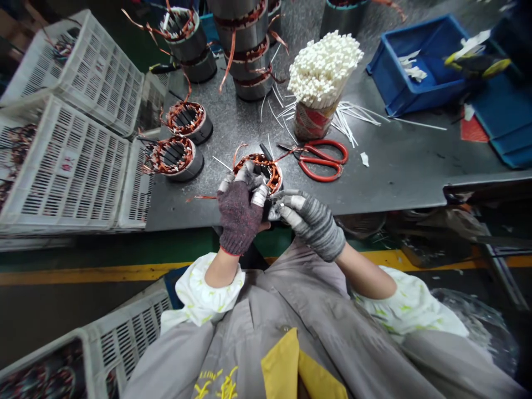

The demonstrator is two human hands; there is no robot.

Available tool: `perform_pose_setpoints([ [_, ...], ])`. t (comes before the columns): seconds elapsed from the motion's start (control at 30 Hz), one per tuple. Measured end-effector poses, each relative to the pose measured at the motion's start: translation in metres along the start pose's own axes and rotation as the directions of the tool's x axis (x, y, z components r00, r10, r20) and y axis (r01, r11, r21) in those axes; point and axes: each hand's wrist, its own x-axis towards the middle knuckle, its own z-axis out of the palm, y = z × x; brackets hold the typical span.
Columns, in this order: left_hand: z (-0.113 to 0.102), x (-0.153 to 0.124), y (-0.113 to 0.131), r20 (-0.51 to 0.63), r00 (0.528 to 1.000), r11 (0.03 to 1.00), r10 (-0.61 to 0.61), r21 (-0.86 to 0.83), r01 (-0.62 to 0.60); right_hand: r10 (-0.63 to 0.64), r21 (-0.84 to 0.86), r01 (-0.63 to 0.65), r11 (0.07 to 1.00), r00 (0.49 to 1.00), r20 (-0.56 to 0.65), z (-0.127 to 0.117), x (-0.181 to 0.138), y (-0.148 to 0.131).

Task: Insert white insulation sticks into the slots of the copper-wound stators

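A motor stator (266, 169) with copper windings sits at the front edge of the grey metal bench (394, 166). My left hand (239, 210), in a dark knitted glove, is closed over the stator's near rim. My right hand (305, 216), in a grey glove with taped fingertips, pinches at the stator's right side; what is between the fingertips is too small to make out. A thin white tie sticks out to the left of the stator.
Red-handled scissors (322, 159) lie just right of the stator. A can of white cable ties (318, 88) stands behind them. More stators (177, 158) sit left and at the back. White slatted crates (70, 166) line the left; blue bins (419, 66) stand at right.
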Motion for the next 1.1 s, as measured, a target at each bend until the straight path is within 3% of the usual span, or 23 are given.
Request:
perform_pose_setpoints([
  [0.1,0.0,0.0,0.006,-0.043,0.997,0.998,-0.061,-0.012,0.06,0.048,0.119,-0.041,0.992,0.997,-0.058,0.008,0.004,0.009],
  [0.33,0.001,0.0,0.011,-0.075,0.997,0.997,-0.005,0.075,0.011,0.016,0.237,0.004,0.971,0.996,-0.085,0.01,-0.002,0.007],
  [0.47,0.002,-0.001,0.013,-0.171,0.985,0.992,-0.028,0.118,0.048,0.015,0.244,0.003,0.97,0.997,-0.075,0.011,-0.003,0.011],
  [0.6,0.003,-0.001,0.015,-0.153,0.988,0.994,0.03,0.108,-0.014,-0.044,0.244,0.059,0.968,0.997,-0.069,0.014,-0.004,0.013],
  [0.67,0.002,0.001,0.016,-0.181,0.983,0.999,0.035,0.04,-0.028,0.018,0.281,0.008,0.96,0.996,-0.09,0.016,0.0,0.012],
  [0.73,0.0,0.003,0.015,-0.197,0.977,0.996,0.082,-0.028,-0.089,0.172,0.337,-0.128,0.933,0.98,-0.103,0.015,0.005,0.01],
  [0.87,-0.004,0.005,0.013,-0.163,0.966,0.974,0.201,-0.073,-0.215,0.44,0.44,-0.385,0.812,0.898,-0.027,0.009,0.018,0.005],
  [0.93,-0.005,0.004,0.012,-0.139,0.969,0.974,0.203,-0.072,-0.214,0.441,0.444,-0.395,0.804,0.898,0.0,0.007,0.022,0.004],
  [1.1,-0.006,0.0,0.012,-0.103,0.965,0.967,0.242,-0.055,-0.249,0.317,0.279,-0.3,0.912,0.948,-0.014,0.012,0.031,0.008],
])
